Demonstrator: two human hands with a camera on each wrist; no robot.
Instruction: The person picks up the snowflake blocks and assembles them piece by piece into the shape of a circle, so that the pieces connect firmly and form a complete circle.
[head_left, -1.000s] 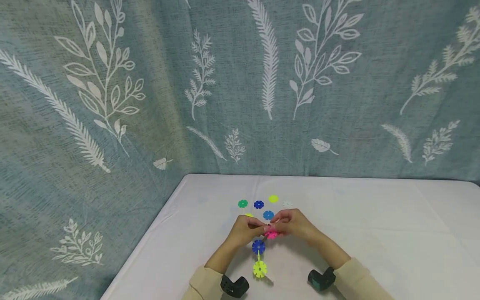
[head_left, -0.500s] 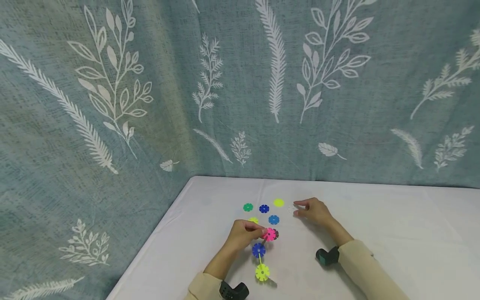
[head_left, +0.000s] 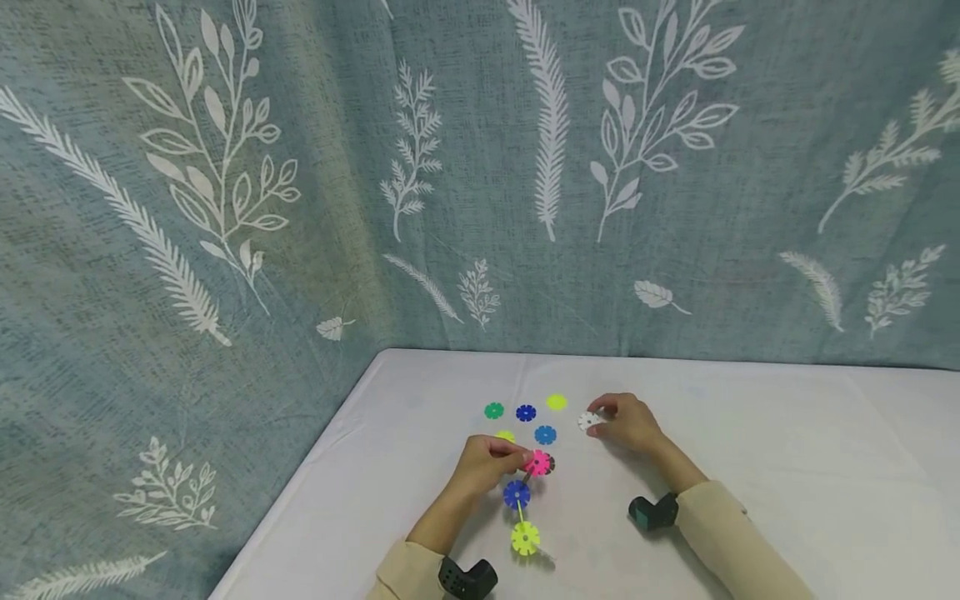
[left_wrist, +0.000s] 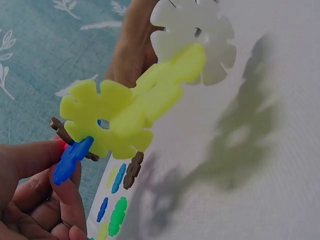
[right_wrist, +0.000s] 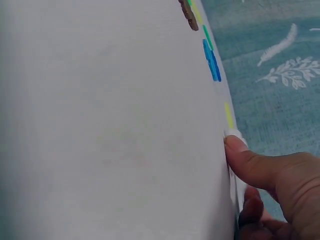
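Observation:
My left hand [head_left: 487, 462] pinches a pink notched disc [head_left: 537, 462] at one end of a chain of slotted toy discs. From there run a brown disc [left_wrist: 61, 131], a blue disc [head_left: 517, 494], a yellow disc [head_left: 525, 538] and further yellow pieces. A pale white disc [left_wrist: 220, 55] shows at the chain's other end in the left wrist view. To the back right, my right hand [head_left: 628, 422] pinches a loose white disc [head_left: 587, 421] between thumb and fingers, tilted up close over the table. In the right wrist view this disc is mostly hidden behind the thumb.
Several loose discs lie behind the left hand: green [head_left: 493, 411], dark blue [head_left: 526, 413], light blue [head_left: 545, 435] and yellow [head_left: 557, 402]. A white cloth covers the table [head_left: 787, 467]. A leaf-patterned curtain [head_left: 480, 167] hangs along its back and left.
My right hand has left the pink disc, moved to the back right and picked up the white disc's edge. The left hand still holds the chain by the pink disc.

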